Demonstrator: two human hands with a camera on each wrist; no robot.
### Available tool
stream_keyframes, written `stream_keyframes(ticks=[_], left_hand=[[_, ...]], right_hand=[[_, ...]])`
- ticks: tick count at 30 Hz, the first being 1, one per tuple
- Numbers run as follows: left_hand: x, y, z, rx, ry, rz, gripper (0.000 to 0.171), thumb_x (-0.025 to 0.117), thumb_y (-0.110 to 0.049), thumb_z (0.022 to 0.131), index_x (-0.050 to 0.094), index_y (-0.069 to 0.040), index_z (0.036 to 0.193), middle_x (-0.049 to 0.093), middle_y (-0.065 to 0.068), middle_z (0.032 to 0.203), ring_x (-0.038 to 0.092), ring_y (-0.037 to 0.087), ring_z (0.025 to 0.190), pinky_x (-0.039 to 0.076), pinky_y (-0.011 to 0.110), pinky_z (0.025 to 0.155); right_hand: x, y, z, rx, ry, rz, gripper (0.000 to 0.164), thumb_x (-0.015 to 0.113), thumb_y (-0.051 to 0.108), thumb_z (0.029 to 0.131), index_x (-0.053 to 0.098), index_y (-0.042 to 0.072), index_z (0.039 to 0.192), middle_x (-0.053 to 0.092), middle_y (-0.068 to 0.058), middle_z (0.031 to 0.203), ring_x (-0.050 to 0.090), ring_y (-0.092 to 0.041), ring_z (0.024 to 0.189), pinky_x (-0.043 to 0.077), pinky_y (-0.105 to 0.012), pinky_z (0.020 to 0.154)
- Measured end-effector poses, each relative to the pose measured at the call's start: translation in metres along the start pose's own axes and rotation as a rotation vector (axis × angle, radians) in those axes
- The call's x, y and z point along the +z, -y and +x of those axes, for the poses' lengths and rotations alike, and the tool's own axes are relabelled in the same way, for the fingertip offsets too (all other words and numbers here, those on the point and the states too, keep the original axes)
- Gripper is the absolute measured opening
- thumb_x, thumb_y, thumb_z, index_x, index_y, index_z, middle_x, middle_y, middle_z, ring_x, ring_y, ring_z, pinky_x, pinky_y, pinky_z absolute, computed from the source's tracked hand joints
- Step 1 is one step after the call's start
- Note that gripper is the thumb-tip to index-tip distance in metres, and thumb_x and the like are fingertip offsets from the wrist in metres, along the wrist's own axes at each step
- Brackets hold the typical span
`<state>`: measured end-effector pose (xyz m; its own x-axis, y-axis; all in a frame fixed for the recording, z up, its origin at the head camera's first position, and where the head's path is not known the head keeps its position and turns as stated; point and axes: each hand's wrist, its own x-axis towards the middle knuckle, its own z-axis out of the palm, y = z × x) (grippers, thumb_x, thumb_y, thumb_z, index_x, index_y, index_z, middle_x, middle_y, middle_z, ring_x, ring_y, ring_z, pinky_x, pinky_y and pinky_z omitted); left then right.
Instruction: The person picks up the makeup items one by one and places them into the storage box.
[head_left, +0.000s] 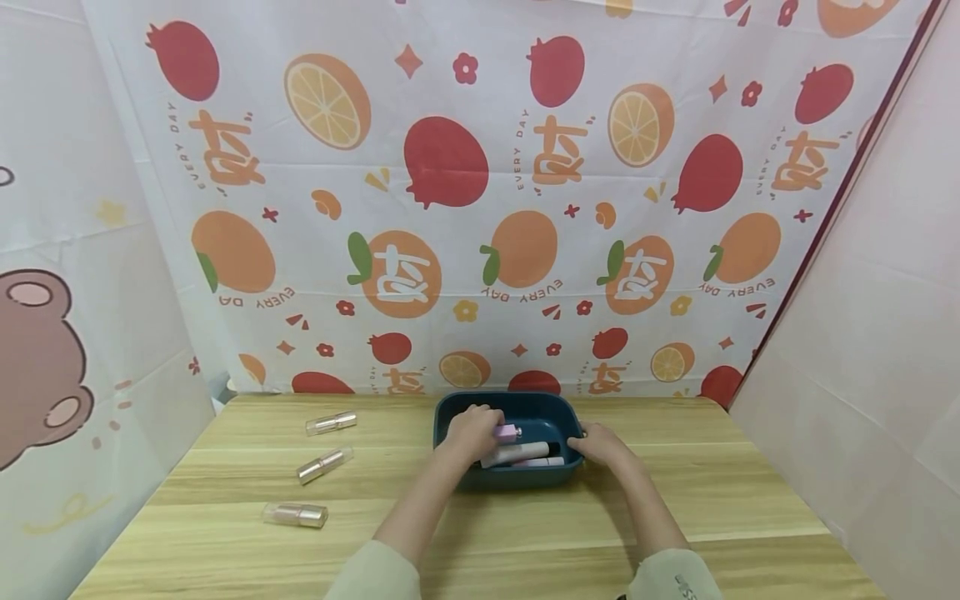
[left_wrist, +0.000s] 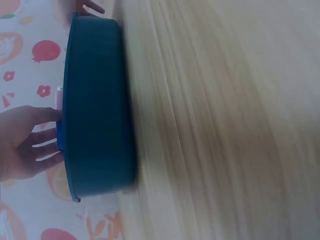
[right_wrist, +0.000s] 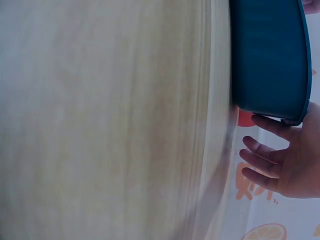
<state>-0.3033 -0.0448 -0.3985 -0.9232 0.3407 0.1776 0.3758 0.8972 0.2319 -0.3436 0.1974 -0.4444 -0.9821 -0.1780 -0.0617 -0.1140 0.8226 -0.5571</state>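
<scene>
A dark blue basin (head_left: 553, 406) stands on the wooden table with several cosmetic tubes inside. My left hand (head_left: 474, 432) reaches in over its left part, fingers bent down around a small pink case (head_left: 507, 432) with a little clear knob at its end. In the left wrist view the left hand (left_wrist: 25, 140) meets a pink-and-blue piece at the basin's rim. Below lie a white tube with a black cap (head_left: 517, 453) and a thin pale pink tube (head_left: 546, 462). My right hand (head_left: 600, 443) pinches the basin's right rim, thumb inside, other fingers outside (right_wrist: 264, 162).
Three clear-and-gold lipstick tubes lie apart on the left of the table: a far one (head_left: 332, 423), a middle one (head_left: 325, 465) and a near one (head_left: 296, 514). A fruit-printed curtain (head_left: 517, 333) hangs behind the table's back edge, close behind the basin.
</scene>
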Motion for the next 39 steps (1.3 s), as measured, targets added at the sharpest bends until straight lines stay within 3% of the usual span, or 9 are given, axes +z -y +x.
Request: stream_keyframes(ticks=[12,39], left_hand=[[0.008,-0.015,0.005,0.0,-0.026,0.029,0.012,0.068,-0.012,0.081,0.067,-0.009,0.092,0.057,0.003,0.079,0.048,0.018,0.072,0.047,0.032,0.066],[0.019,-0.021,0.021,-0.009,-0.04,0.058,0.014,0.068,-0.011,0.082,0.067,-0.01,0.096,0.057,0.004,0.082,0.047,0.019,0.075,0.046,0.033,0.07]], right_hand=[[0.001,-0.001,-0.002,-0.02,-0.003,0.022,0.047,0.055,0.02,0.089,0.049,-0.008,0.126,0.055,-0.023,0.118,0.051,-0.033,0.108,0.037,-0.052,0.092],[-0.001,0.002,-0.003,0.005,0.006,0.015,0.046,0.055,0.021,0.09,0.049,-0.007,0.126,0.054,-0.024,0.119,0.049,-0.036,0.111,0.035,-0.053,0.093]])
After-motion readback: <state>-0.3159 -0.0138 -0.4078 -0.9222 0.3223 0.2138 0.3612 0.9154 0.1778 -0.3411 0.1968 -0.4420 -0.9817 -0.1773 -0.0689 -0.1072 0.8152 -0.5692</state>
